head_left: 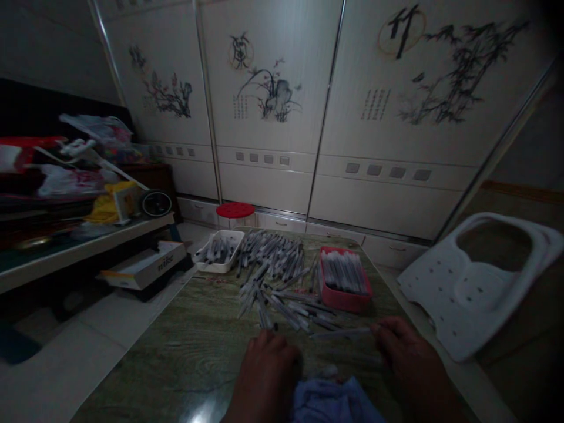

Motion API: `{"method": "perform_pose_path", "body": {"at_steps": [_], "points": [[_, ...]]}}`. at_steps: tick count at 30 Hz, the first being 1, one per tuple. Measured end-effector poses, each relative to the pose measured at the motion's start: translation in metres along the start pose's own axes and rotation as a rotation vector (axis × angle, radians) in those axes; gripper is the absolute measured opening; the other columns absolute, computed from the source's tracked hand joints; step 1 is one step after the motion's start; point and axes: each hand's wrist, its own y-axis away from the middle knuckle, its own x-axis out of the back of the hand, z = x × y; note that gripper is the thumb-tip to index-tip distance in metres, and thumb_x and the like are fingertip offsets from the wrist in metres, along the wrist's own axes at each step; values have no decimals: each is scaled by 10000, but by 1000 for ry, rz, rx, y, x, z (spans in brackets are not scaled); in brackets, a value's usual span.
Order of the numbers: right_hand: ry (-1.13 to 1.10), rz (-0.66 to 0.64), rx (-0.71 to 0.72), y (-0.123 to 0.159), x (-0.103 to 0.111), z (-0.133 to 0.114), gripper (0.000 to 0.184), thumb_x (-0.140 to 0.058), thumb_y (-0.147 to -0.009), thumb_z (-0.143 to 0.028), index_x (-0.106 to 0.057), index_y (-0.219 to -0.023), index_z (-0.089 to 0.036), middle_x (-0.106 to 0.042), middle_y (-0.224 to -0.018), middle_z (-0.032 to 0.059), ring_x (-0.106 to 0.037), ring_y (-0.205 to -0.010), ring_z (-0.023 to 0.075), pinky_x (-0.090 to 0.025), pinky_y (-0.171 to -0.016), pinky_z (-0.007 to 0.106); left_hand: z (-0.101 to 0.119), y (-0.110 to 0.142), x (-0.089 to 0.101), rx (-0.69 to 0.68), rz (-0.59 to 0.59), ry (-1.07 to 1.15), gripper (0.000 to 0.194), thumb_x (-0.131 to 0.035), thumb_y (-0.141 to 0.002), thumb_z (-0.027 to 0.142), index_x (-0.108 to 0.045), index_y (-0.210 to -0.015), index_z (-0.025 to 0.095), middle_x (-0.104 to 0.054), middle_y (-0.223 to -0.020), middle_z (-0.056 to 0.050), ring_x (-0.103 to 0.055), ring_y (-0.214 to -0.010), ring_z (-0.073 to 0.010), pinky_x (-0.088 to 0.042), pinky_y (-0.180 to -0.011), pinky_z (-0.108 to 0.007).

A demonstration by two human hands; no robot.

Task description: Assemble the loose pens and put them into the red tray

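Translucent grey, the slim pen (341, 333) lies low over the near right part of the surface (163, 358), its long axis running almost straight across from left to right. Its right end meets the right hand (400, 346), whose fingers are pinched on it; its free end points left, towards the left hand (269, 361). That hand is curled with its back upward, and I can't tell whether its fingers hold anything.

Between the wrists, at the near edge, is a bunched blue cloth (332, 402). Just beyond the hands, loose pens (273, 258) spread in a heap, their axes crossing at many angles. To the right of the heap, a pink box (346, 301) holds pens laid side by side, lengthwise away from the person, dark ends nearest. At the far left, a white tray (214, 268) holds more pens.

Past the surface stand a red stool (235, 210) and, to the right, a white plastic seat (467, 299).
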Motion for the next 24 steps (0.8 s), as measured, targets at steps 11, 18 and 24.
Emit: {"method": "perform_pose_path", "body": {"at_steps": [11, 18, 24], "points": [[-71, -62, -48, 2, 2, 5, 321, -629, -834, -563, -654, -766, -251, -589, -650, -23, -558, -651, 215, -444, -595, 317, 1, -6, -7, 25, -3, -8, 258, -553, -951, 146, -793, -910, 230, -733, -1035, -104, -616, -1048, -297, -420, -913, -424], [-154, 20, -69, 9, -3, 0, 331, -631, -837, -557, -649, -748, -238, -524, -598, -49, -478, -582, 170, -372, -551, 286, -14, -5, -14, 60, 155, 245, 195, -543, -976, 217, -719, -890, 219, -719, -964, -104, -627, -975, -287, -432, -872, -395], [-191, -44, -94, 8, -4, 0, 295, -657, -811, -524, -644, -718, -244, -516, -573, -50, -481, -552, 167, -366, -512, 275, -23, -6, -4, 240, 268, 977, 200, -673, -943, 393, -749, -1040, 235, -753, -997, -71, -674, -942, -251, -484, -833, -333]]}}
